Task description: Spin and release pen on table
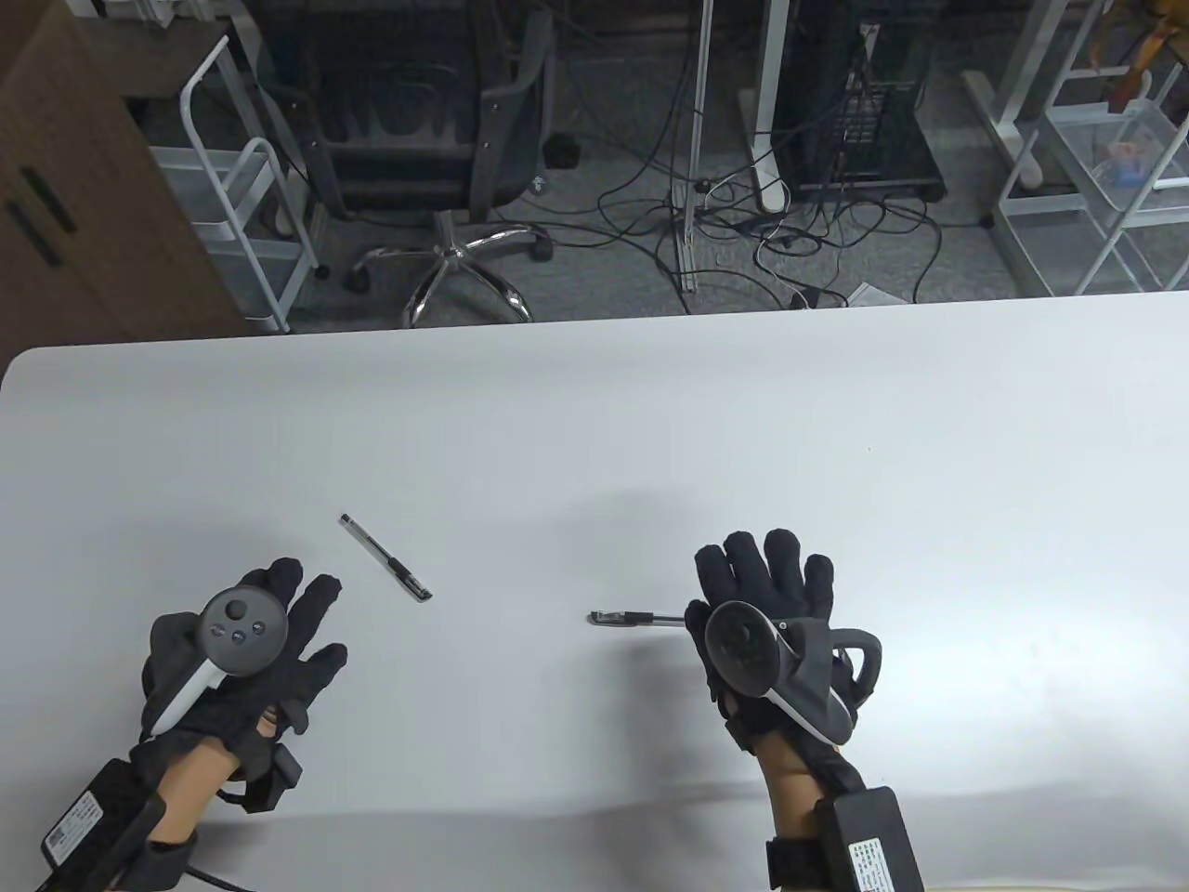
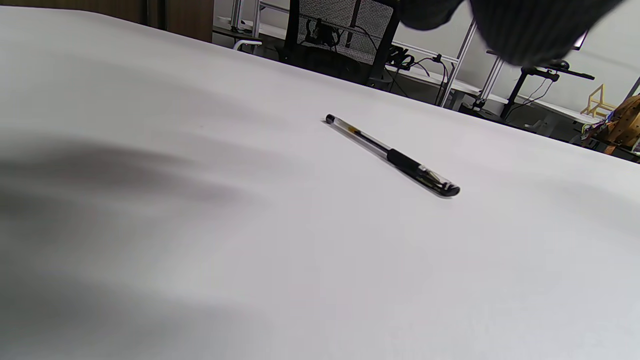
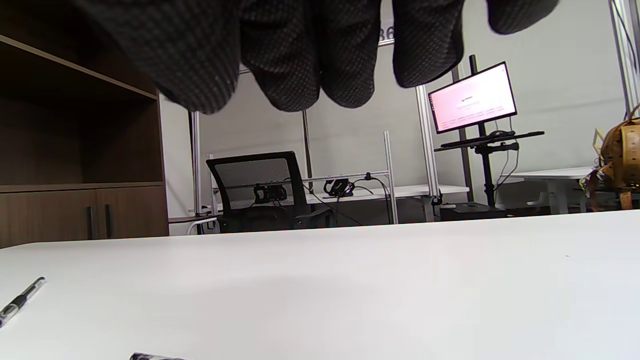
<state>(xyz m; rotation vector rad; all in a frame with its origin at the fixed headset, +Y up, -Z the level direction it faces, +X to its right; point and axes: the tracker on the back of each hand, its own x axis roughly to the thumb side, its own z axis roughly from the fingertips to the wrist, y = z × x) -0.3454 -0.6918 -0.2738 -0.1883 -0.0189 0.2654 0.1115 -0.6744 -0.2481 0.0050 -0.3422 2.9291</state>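
Observation:
A clear pen with a black grip point(image 1: 385, 557) lies diagonally on the white table point(image 1: 594, 427), just beyond my left hand point(image 1: 288, 618). It also shows in the left wrist view point(image 2: 395, 157) and the right wrist view point(image 3: 20, 299). My left hand hovers palm down, fingers spread, holding nothing. A second black pen point(image 1: 632, 617) lies flat, pointing left; its right end is hidden under the thumb side of my right hand point(image 1: 757, 576). My right hand's fingers point(image 3: 300, 60) are stretched out and grip nothing. That pen's tip point(image 3: 150, 356) lies on the table below them.
The table's far edge point(image 1: 594, 321) borders a floor with an office chair point(image 1: 437, 139), cables and white wire racks point(image 1: 1105, 158). A wooden cabinet point(image 1: 65, 186) stands at the far left.

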